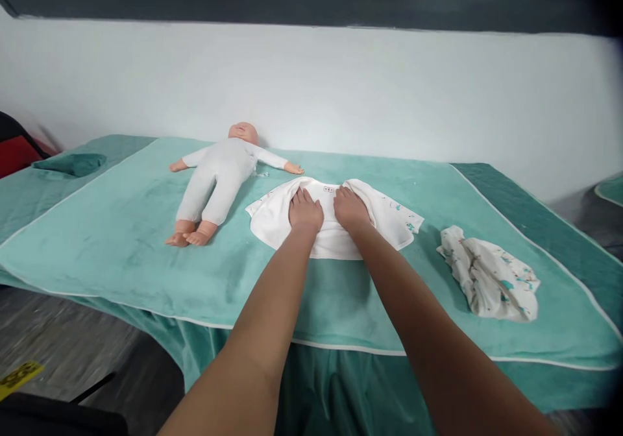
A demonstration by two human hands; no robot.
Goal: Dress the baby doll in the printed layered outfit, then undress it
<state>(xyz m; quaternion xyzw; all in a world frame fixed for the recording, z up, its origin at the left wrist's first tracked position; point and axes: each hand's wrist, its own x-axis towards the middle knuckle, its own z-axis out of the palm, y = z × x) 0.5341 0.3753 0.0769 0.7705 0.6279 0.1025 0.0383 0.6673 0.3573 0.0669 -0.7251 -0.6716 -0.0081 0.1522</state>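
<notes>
A white baby garment (379, 218) lies spread on the teal blanket (121, 241), its inside facing up and a small label near the collar. My left hand (304, 209) rests flat on its middle, fingers stretched forward. My right hand (349, 207) lies beside it, also flat on the cloth with fingers out. The two hands sit a few centimetres apart and hold nothing. A baby doll (219, 176) in a pale grey suit lies on its back to the left, arms spread, apart from the garment.
A crumpled white cloth with teal print (491, 272) lies to the right. A dark green folded cloth (73, 163) sits at the far left. The white wall (389, 85) runs behind the table. The blanket's front edge (341, 348) hangs over the table.
</notes>
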